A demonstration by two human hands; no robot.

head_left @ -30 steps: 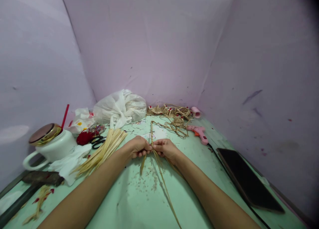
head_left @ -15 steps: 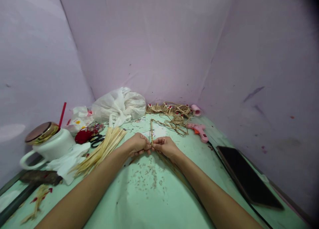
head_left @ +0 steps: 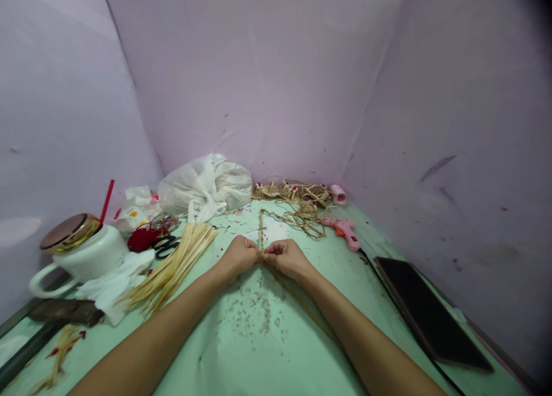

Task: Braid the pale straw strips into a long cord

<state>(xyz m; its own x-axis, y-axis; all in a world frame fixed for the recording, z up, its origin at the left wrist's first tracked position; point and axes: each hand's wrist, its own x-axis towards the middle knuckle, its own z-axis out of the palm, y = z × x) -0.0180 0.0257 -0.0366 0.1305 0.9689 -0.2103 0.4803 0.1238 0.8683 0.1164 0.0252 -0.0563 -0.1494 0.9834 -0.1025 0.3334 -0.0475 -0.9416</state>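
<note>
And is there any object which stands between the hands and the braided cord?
Nothing visible does: the left hand and right hand both pinch the braided cord directly. The straw bundle lies to the left and the pink glue gun to the right, both apart from the hands.

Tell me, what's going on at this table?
Someone's left hand and right hand are close together, pinching a thin braid between their fingers. The braid runs away from them over the green table, then bends right toward a tangled pile of cord. Pale strips lie to the left, and a pink glue gun lies to the right.
</note>
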